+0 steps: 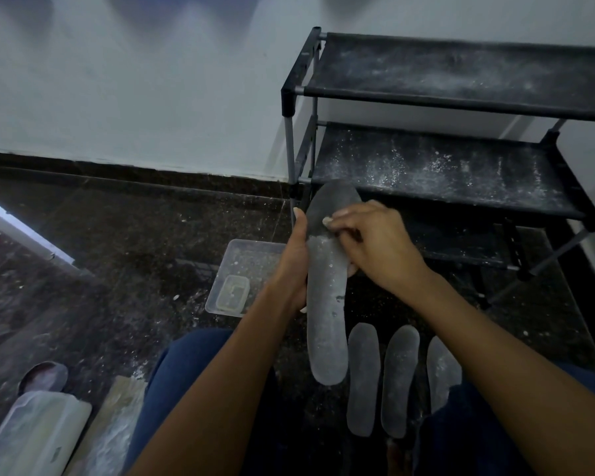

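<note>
Both hands are up in front of the seated person, working on a long grey foam shoe insole (325, 321). It is held off the dark speckled stone floor (134, 235), above the knees, toe end pointing away toward the rack and heel end hanging toward the lap. The left hand (294, 266) grips it along its left edge, with the thumb up that side and the fingers wrapped behind. The right hand (375, 242) comes in from the other side with its fingers bent. Their tips press on the insole's face just where a patch of white powder begins, and what looks like the thumb tip shows at the right edge lower down.

Below the held insole, three more grey insoles (400, 379) lie side by side on the floor between the blue trouser legs (186, 365). To the left of the hands sits a clear square plastic tub (244, 266), dusted white, with a small clear lid (232, 293) inside. Behind stands a black two-tier fabric shoe rack (461, 80), both shelves speckled with powder.
</note>
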The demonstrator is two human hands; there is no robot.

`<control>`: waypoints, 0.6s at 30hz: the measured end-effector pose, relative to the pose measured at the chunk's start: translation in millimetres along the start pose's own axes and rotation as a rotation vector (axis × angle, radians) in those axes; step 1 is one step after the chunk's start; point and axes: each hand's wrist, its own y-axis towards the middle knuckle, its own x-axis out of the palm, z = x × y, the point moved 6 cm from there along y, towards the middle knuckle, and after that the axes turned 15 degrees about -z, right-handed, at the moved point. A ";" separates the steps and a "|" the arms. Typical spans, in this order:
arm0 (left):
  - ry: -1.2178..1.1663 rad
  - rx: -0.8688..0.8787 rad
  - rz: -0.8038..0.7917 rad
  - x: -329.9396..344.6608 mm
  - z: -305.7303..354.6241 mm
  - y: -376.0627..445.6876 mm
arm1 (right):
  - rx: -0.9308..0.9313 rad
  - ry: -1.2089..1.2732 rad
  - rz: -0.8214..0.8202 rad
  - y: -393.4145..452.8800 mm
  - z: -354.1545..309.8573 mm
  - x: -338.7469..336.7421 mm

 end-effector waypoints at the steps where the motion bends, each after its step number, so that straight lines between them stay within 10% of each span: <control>1: -0.001 -0.008 0.006 -1.0 -0.2 0.6 | 0.041 -0.017 0.068 -0.8 2.3 -5.8; 15: 0.007 0.007 0.023 -3.8 -1.3 2.4 | -0.049 -0.057 -0.067 0.0 -3.9 3.1; 18: 0.005 -0.017 0.033 -4.9 -2.9 3.1 | 0.052 -0.055 0.105 0.2 4.7 -10.6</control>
